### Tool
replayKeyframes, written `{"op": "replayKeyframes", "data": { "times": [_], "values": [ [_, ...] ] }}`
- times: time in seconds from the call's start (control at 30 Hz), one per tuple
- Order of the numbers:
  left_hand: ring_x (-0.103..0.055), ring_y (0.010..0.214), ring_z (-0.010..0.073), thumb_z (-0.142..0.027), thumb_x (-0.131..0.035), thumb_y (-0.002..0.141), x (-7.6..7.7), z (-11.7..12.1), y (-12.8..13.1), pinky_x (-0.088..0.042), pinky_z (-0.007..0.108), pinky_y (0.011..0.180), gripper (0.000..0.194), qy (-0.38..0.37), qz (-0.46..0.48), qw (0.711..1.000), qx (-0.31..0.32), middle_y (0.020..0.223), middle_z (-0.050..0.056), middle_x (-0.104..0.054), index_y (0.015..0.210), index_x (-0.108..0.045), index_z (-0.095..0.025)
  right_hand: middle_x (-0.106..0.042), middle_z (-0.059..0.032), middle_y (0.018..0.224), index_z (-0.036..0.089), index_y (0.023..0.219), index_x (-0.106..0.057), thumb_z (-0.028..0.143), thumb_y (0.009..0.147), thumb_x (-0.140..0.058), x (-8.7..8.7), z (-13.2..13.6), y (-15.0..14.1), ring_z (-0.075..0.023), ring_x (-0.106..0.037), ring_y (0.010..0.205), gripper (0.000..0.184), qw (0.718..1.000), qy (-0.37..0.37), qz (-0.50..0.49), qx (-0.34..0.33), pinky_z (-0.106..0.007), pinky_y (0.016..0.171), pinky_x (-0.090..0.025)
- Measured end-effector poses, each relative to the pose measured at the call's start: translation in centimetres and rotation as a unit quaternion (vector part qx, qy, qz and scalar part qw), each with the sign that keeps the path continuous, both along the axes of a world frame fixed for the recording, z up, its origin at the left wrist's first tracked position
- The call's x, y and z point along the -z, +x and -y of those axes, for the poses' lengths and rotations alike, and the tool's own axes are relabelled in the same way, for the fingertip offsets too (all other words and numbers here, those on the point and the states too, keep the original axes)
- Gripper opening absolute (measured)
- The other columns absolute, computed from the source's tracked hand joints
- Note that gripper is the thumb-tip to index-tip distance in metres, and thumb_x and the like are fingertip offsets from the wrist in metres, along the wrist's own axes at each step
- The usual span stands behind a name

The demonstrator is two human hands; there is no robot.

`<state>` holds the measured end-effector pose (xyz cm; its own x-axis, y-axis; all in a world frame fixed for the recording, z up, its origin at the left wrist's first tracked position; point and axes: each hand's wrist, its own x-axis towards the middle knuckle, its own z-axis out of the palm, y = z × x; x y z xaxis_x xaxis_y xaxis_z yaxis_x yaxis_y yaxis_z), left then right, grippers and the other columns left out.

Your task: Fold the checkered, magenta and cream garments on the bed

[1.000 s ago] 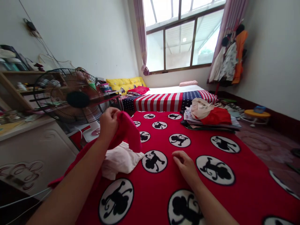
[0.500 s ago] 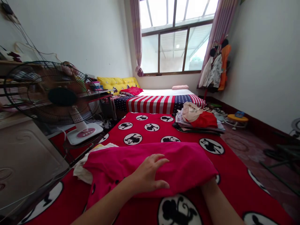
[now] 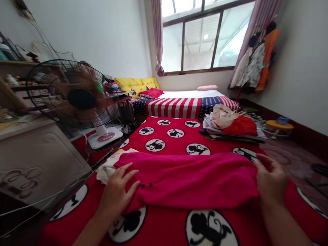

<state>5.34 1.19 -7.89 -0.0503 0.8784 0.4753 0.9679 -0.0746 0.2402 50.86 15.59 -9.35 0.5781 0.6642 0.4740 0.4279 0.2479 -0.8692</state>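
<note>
A bright pink garment [image 3: 189,177] lies folded into a long strip across the red bedspread, two small dark buttons showing near its left end. My left hand [image 3: 118,188] rests at that left end with its fingers spread over the fabric. At the opposite end, my right hand [image 3: 273,179] touches the garment's edge, fingers curved and apart. White cloth [image 3: 106,169] sticks out from beneath the garment, beside my left hand.
The red bedspread [image 3: 169,145] has round monkey prints. Farther back on the right sits a pile of clothes [image 3: 230,121]. A standing fan [image 3: 82,99] is at left. Behind is another bed with a striped, starred cover [image 3: 174,107]. A yellow stool [image 3: 279,125] stands right.
My left hand has moved left to the garment's left end. My right hand has come out from under the garment to its right edge. The garment lies flatter, and the view has shifted.
</note>
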Motion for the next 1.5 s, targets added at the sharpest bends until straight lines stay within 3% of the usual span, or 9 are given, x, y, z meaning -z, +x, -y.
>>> {"op": "replayKeyframes", "data": {
  "times": [0.17,0.3,0.43,0.6,0.77,0.93,1.17,1.33,1.5],
  "values": [
    [-0.063,0.091,0.0272,-0.046,-0.056,0.078,-0.2,0.3,-3.4,-0.052,0.039,0.080,0.051,-0.039,0.032,0.987,-0.152,0.104,0.009,-0.065,0.122,-0.057,-0.021,-0.070,-0.0046,0.093,0.024,0.097,-0.068,0.036,0.081,-0.060,-3.3,3.8,-8.3,-0.0210,-0.065,0.084,0.022,0.976,-0.005,0.075,-0.204,-0.035,0.081,-0.051],
    [-0.065,0.083,0.0231,-0.036,-0.053,0.078,-0.8,0.2,-2.9,-0.050,0.032,0.071,0.031,-0.084,0.048,0.987,-0.131,0.099,0.005,-0.068,0.104,-0.066,-0.025,-0.069,-0.0050,0.105,0.024,0.102,-0.067,0.022,0.084,-0.056,-2.2,7.2,-14.5,-0.0194,-0.064,0.091,0.021,0.858,-0.015,0.238,-0.456,-0.031,0.080,-0.051],
    [-0.063,0.075,0.0214,-0.033,-0.050,0.078,-1.8,-0.4,-1.4,-0.047,0.032,0.068,0.021,-0.096,0.043,0.987,-0.125,0.095,0.004,-0.069,0.087,-0.067,-0.024,-0.057,-0.0069,0.133,0.026,0.110,-0.066,0.014,0.075,-0.065,0.3,9.2,-18.3,-0.0300,-0.050,0.121,0.037,0.783,-0.063,0.388,-0.482,-0.046,0.102,-0.037],
    [-0.058,0.058,0.0174,-0.043,-0.059,0.073,-4.8,0.7,0.6,-0.046,0.028,0.056,0.022,-0.075,0.249,0.964,-0.052,0.065,0.000,-0.063,0.077,-0.062,-0.021,-0.070,-0.0046,0.095,0.021,0.083,-0.066,0.013,0.082,-0.055,-1.0,9.3,-18.1,-0.0225,-0.061,0.092,0.013,0.804,-0.102,0.308,-0.499,-0.039,0.090,-0.042],
    [-0.049,0.047,0.0114,-0.043,-0.068,0.068,-8.6,1.1,2.9,-0.039,0.022,0.042,0.026,-0.099,0.541,0.832,0.076,0.057,-0.002,-0.056,0.072,-0.057,-0.020,-0.063,0.0001,0.067,0.020,0.078,-0.061,0.043,0.080,-0.063,-5.4,8.3,-13.6,-0.0130,-0.055,0.057,0.023,0.776,-0.205,-0.117,-0.585,-0.022,0.050,-0.040],
    [-0.064,0.069,0.0167,-0.044,-0.072,0.064,-5.8,-6.1,5.4,-0.050,0.026,0.059,0.041,-0.074,0.617,0.781,0.070,0.082,0.005,-0.067,0.094,-0.061,-0.016,-0.069,-0.0040,0.079,0.020,0.085,-0.064,0.046,0.060,-0.079,-2.9,3.7,-9.4,-0.0184,-0.064,0.070,0.039,0.906,-0.143,-0.206,-0.342,-0.028,0.061,-0.051],
    [-0.063,0.096,0.0236,-0.045,-0.060,0.075,0.8,-9.3,5.9,-0.051,0.031,0.076,0.038,-0.065,0.382,0.918,0.086,0.107,0.011,-0.066,0.099,-0.065,-0.016,-0.069,-0.0053,0.080,0.019,0.094,-0.064,0.052,0.075,-0.066,-2.5,3.8,-9.0,-0.0213,-0.065,0.075,0.038,0.928,-0.138,-0.086,-0.334,-0.030,0.063,-0.051],
    [-0.065,0.076,0.0227,-0.053,-0.058,0.077,-0.6,-6.9,5.3,-0.046,0.031,0.069,0.042,-0.162,0.134,0.978,0.000,0.087,0.006,-0.070,0.103,-0.065,-0.021,-0.068,-0.0076,0.110,0.023,0.104,-0.068,0.051,0.071,-0.070,-6.4,7.5,-10.5,-0.0266,-0.061,0.105,0.043,0.838,-0.210,0.171,-0.474,-0.038,0.091,-0.048],
    [-0.065,0.083,0.0315,-0.063,-0.068,0.060,-1.5,-5.8,5.2,-0.039,0.031,0.064,0.059,-0.266,0.020,0.963,-0.027,0.087,0.010,-0.071,0.099,-0.063,-0.020,-0.038,-0.0170,0.149,0.018,0.121,-0.064,0.028,0.051,-0.082,-4.3,8.0,-11.0,-0.0410,-0.036,0.133,0.073,0.756,-0.260,0.423,-0.426,-0.056,0.110,-0.026]
  ]
}}
